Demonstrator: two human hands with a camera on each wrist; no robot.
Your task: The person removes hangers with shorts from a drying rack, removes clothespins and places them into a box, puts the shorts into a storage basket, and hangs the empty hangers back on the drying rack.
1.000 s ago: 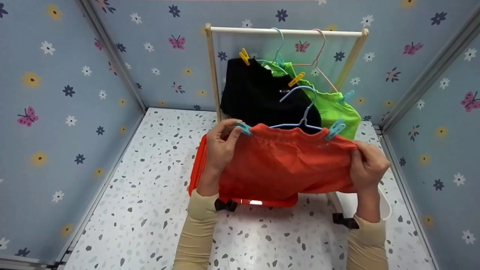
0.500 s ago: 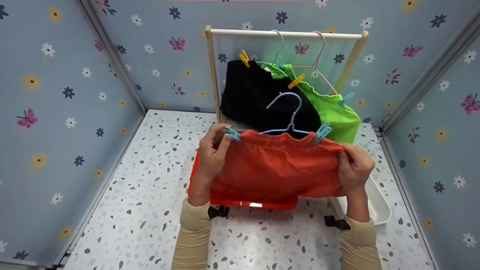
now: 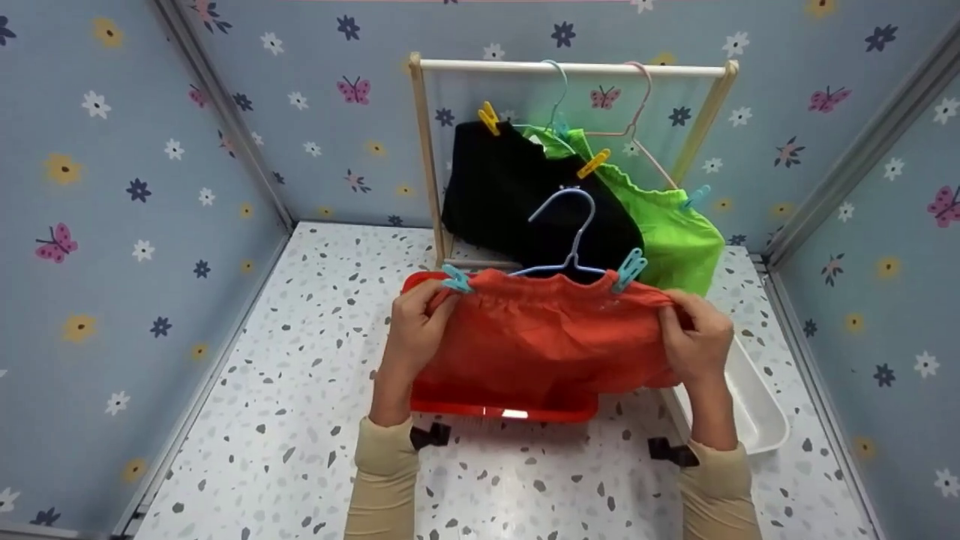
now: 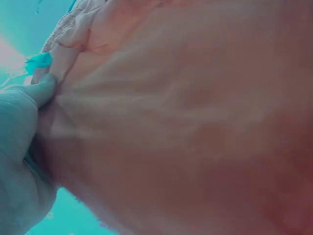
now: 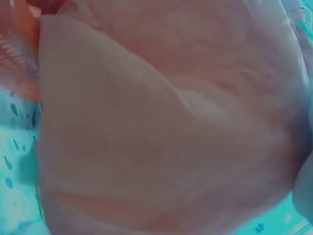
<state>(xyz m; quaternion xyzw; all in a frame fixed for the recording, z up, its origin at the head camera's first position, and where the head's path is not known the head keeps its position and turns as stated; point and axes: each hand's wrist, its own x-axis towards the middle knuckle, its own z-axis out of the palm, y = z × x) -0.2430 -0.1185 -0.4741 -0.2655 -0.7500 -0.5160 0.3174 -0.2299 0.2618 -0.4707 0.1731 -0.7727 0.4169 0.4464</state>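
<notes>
Speckled tabletop (image 3: 300,360); red garment (image 3: 547,337) partly hides basket (image 3: 540,414); rack (image 3: 487,66) behind

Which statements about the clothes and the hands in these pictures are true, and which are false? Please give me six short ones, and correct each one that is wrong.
1. The left hand and the right hand both grip the red garment. True.
2. The pink hanger hooks over the white rod. True.
3. The red garment's hanger hook is on this rod too. False: the hook of its blue hanger is off the rod.
4. The black garment carries two yellow clips. True.
5. The red garment also carries yellow clips. False: its two light-blue clips show.
6. The black garment is in front of the red garment. False: it is behind.
</notes>
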